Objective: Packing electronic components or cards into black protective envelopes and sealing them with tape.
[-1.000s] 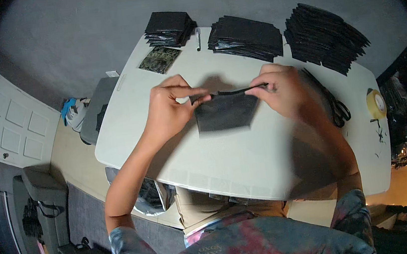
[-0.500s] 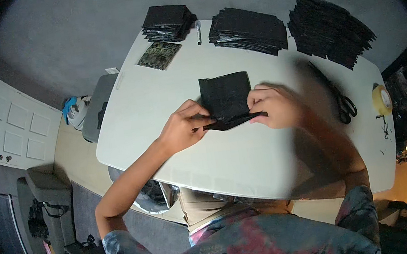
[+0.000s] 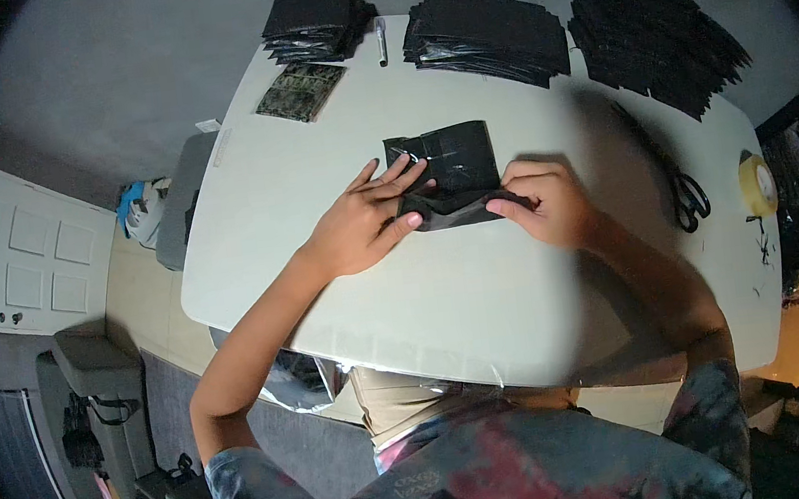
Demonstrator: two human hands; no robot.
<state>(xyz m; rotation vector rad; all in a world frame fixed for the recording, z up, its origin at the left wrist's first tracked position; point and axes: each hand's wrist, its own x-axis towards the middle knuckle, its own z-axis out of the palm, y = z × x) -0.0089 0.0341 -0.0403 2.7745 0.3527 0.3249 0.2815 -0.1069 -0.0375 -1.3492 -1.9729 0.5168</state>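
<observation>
A folded black plastic sheet point(image 3: 460, 156) lies near the middle of the white table point(image 3: 445, 303), its near edge raised in a loose, creased flap. My left hand point(image 3: 357, 223) rests on the sheet's left side, fingers spread across it and thumb by the near edge. At the right end of the flap, my right hand point(image 3: 552, 201) pinches the plastic between thumb and curled fingers. Whether the sheet is a pouch or a single layer cannot be made out.
Along the far edge stand three black stacks: a small one point(image 3: 310, 25), a middle one point(image 3: 486, 38) and a fanned one point(image 3: 654, 41). A dark patterned packet point(image 3: 301, 91) and a marker point(image 3: 382, 42) lie near the small stack. Right are black scissors point(image 3: 685, 195) and yellowish tape point(image 3: 758, 186).
My left hand has gone from pinching the near edge to spreading its fingers over the sheet. The near edge has lifted and folded over. My right hand keeps its pinch.
</observation>
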